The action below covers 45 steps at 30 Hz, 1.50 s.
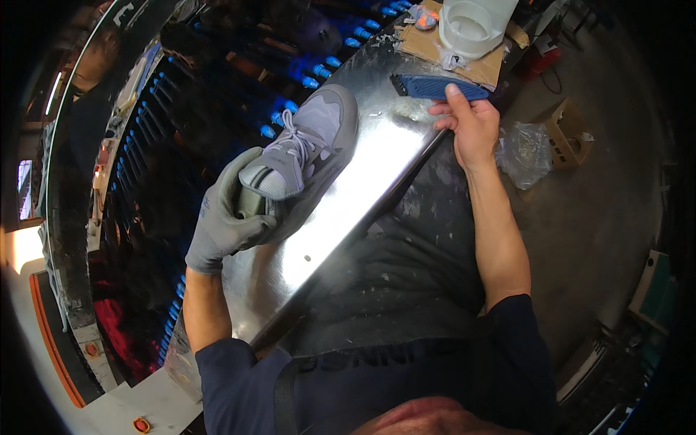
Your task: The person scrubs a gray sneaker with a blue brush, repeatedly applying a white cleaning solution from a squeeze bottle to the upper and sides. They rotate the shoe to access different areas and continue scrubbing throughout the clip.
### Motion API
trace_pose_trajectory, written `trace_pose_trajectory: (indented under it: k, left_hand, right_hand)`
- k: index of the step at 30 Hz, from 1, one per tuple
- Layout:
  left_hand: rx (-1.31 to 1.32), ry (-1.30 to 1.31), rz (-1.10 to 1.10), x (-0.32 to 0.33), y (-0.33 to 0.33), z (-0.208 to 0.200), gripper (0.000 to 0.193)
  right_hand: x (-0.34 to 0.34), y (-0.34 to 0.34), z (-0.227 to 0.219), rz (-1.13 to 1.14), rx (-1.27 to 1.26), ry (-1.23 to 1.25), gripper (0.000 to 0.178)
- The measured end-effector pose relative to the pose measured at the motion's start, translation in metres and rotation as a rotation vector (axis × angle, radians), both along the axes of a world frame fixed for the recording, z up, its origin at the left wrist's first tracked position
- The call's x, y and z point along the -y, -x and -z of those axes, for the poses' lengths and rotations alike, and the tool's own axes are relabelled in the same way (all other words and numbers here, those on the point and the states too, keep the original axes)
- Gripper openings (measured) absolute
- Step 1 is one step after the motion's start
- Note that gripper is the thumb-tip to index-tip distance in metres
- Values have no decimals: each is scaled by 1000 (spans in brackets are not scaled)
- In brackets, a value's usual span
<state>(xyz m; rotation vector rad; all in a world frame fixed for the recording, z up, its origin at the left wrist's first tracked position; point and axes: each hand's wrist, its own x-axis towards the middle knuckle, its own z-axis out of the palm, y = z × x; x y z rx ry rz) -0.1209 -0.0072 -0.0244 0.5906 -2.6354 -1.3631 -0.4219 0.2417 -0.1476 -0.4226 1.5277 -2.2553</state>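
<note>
My left hand (228,217), in a grey glove, grips the heel end of a grey lace-up sneaker (308,134). The shoe's toe points away to the upper right, and a greenish block (251,204), like a shoe last, shows in its opening. Bare, my right hand (475,127) is at the far end of the metal bench. Its thumb lies over the near edge of a blue ridged brush (446,88) with dark bristles at its left end, and the fingers curl below that edge. How firmly they grip is partly hidden.
Shiny metal covers the bench edge (341,210) before me. Beyond the brush, a white plastic container (471,29) stands on cardboard (420,45). A machine with rows of blue-tipped pegs (319,71) runs along the left. On the floor at right are clear plastic (525,154) and a cardboard box (568,134).
</note>
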Motion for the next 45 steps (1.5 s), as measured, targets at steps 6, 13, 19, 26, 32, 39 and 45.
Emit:
trace_pose_trajectory:
  k: [6,13,19,26,32,39,45]
  left_hand:
    - [-16,-10,-51,4,-30,7,96]
    - [-54,260,-16,-11,-29,-13,88]
    - [-488,165,285,-93,19,-36,56]
    - [291,1151,78,-54,83,18,106]
    - [431,577,-48,27,91,3,101]
    - [-213,218,-44,21,111,0,92]
    - [-887,458,-71,-13,147,10,91]
  right_hand:
    - [5,-32,-23,-75,-790,-429,18]
    - [23,-29,-16,82,-1157,-579,20]
    - [8,-7,-24,445,-878,-386,19]
    - [-18,20,-14,192,13,74,24]
    - [-25,29,6,74,262,222,22]
    - [-35,36,-5,83,122,111,20]
    - [-46,58,-17,169,-1,36,17]
